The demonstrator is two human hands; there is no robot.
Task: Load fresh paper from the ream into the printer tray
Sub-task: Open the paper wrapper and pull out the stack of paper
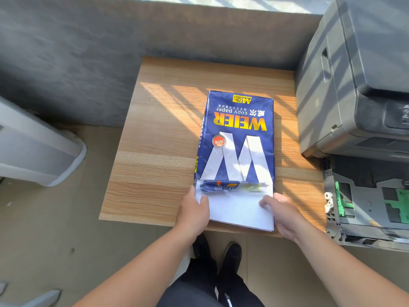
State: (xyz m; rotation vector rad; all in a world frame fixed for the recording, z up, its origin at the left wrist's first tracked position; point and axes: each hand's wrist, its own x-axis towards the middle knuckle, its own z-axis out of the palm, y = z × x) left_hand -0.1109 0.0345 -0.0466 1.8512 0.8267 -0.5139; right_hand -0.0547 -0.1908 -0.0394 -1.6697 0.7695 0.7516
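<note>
A blue ream of copy paper (238, 138) lies flat on a low wooden table (155, 151), its near end torn open. A white stack of paper (239, 209) sticks out of that open end toward me. My left hand (194, 211) grips the stack's left edge, thumb on top. My right hand (282, 214) holds the stack's right edge, fingers resting on the top sheet. The dark grey printer (358, 80) stands to the right. Its paper tray (367, 204) is pulled out below it, showing green guides and no paper that I can see.
A grey wall runs behind the table. A light grey plastic unit (39, 149) stands on the floor at the left. My legs and black shoes (221, 251) are just below the table's front edge. Tiled floor surrounds the table.
</note>
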